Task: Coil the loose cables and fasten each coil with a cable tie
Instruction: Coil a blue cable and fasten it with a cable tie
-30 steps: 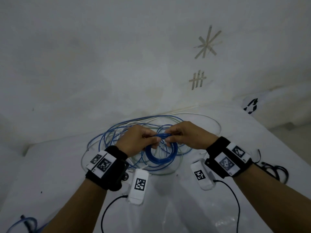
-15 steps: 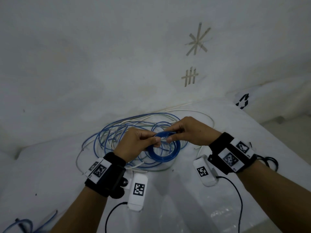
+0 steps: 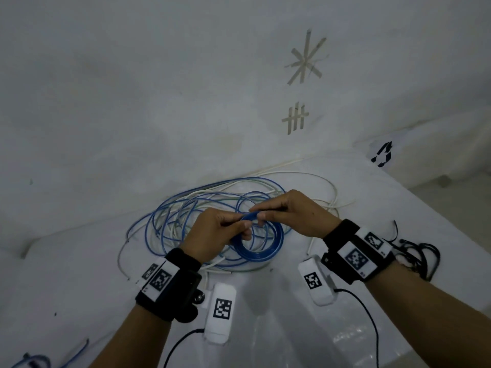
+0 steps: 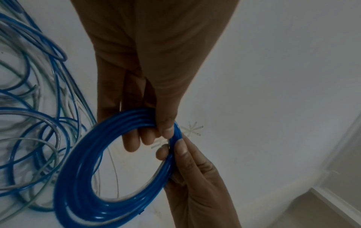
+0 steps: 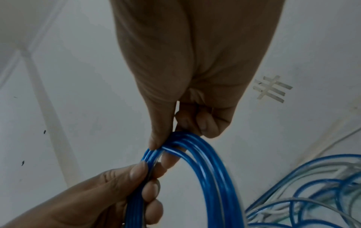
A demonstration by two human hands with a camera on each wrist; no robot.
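1. While the left hand (image 3: 215,232) is pinching the top of the blue coil (image 3: 261,248) between thumb and curled fingers, the coil is hanging just above the white table (image 3: 79,274). Compared with a second ago, the grip is looking the same and both hands are sitting slightly farther from the body; no loop has been added.
2. Judging from that, the winding seems finished and the hands are holding the turns together for a tie. No cable tie is showing in any view.
3. The coil is standing roughly on edge as a ring; its opening is facing toward the person, and its plane is running left to right, hanging down from the pinched top.
4. Behind it, the loose blue and white cables (image 3: 186,208) are lying in a tangle on the table, uncoiled.
5. The right hand (image 3: 292,213) is gripping the same top arc, thumb and forefinger closed on the strands, touching the left hand's fingertips.
6. At far right, a black cable bundle (image 3: 417,251) is lying on the table.
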